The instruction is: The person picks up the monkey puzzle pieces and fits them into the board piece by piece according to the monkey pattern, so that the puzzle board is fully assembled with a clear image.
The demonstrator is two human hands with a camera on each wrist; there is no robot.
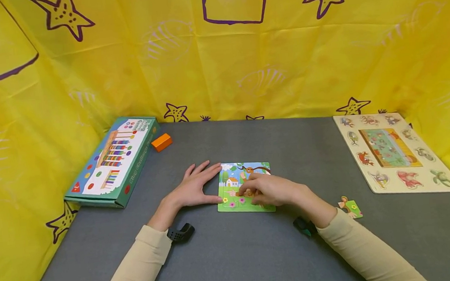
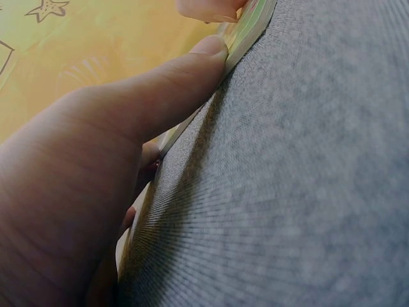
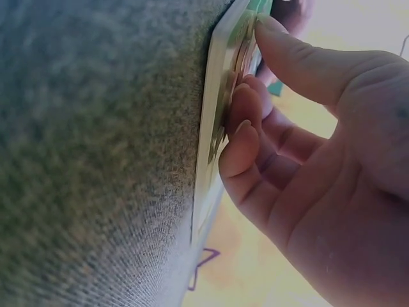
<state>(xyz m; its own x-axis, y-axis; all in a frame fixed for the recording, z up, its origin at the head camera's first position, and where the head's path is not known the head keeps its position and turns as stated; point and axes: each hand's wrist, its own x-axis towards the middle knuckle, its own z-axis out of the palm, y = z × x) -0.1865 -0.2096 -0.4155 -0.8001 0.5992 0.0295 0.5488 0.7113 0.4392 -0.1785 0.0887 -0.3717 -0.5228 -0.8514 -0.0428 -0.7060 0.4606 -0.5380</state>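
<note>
A small picture puzzle board with a house, flowers and an animal lies flat on the grey table. My left hand is spread at the board's left side, index fingertip at the upper left corner and thumb on the lower left edge. In the left wrist view the thumb rests on the board's edge. Over the board's lower right part, my right hand bends its fingers and thumb around a brownish puzzle piece, partly hidden under them. The right wrist view has the fingertips right at the board's surface.
A loose puzzle piece lies beside the right forearm. At the far right is a wooden sea-animal board. To the left stand a green game box and an orange block. Yellow cloth walls the table's back and sides.
</note>
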